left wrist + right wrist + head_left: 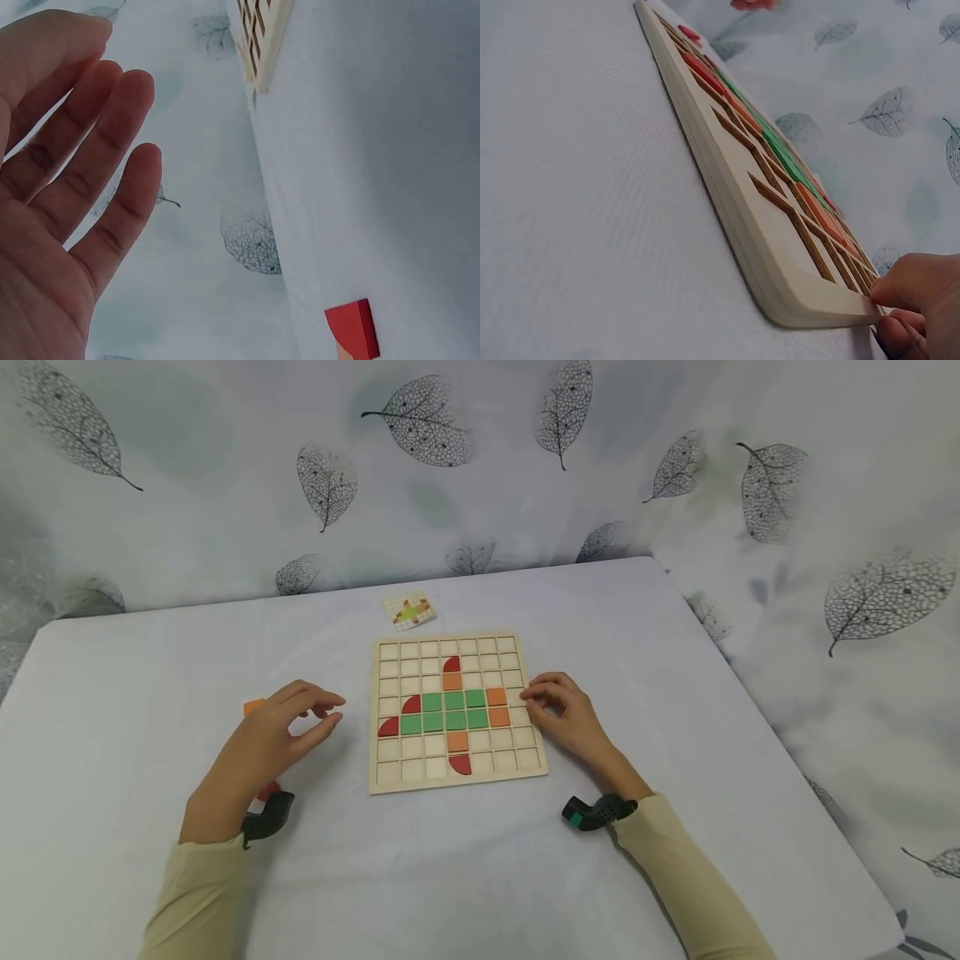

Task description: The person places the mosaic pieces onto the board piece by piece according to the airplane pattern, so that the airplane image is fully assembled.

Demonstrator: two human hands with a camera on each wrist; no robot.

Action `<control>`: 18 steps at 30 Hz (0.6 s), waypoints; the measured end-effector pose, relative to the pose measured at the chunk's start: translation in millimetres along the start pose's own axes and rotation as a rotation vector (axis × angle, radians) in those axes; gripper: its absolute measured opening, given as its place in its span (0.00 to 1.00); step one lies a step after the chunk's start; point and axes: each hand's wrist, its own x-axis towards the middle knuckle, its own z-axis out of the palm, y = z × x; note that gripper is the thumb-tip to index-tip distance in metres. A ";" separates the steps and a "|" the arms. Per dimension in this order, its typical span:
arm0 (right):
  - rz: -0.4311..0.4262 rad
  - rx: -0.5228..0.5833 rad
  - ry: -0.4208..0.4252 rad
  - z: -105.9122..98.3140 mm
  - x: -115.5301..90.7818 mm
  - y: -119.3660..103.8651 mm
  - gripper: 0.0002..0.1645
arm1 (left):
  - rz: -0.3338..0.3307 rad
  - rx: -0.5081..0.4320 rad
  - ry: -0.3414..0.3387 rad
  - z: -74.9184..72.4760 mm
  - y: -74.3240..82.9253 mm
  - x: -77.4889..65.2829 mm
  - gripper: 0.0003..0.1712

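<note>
A square wooden grid board lies on the table, its recessed cells partly filled. Green square tiles form two rows across the middle, with orange squares at the right end, above and below. Red quarter-round pieces mark the top, bottom and left tips. My right hand grips the board's right edge, thumb on top and fingers curled beside it. Left of the board, my left hand hovers with loosely bent fingers and nothing between them.
Behind the board lies a small pattern card printed with a similar coloured figure. An orange piece and a red piece lie partly hidden by the left hand and wrist. A leaf-patterned cloth hangs behind the white-covered table.
</note>
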 end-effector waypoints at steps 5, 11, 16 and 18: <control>0.011 0.001 -0.002 -0.5 0.7 -0.4 0.09 | 0.014 -0.001 0.037 -8.1 -8.6 -7.3 0.19; 0.007 0.002 0.005 -1.8 1.1 -0.3 0.09 | -0.019 -0.014 0.058 -17.9 -16.4 -14.3 0.23; 0.002 0.000 0.002 -0.9 0.3 1.5 0.09 | -0.094 -0.009 0.064 -21.6 -24.6 -24.5 0.24; 0.003 -0.002 0.000 -0.3 -0.2 1.8 0.09 | -0.132 0.009 0.063 -23.1 -27.7 -28.5 0.23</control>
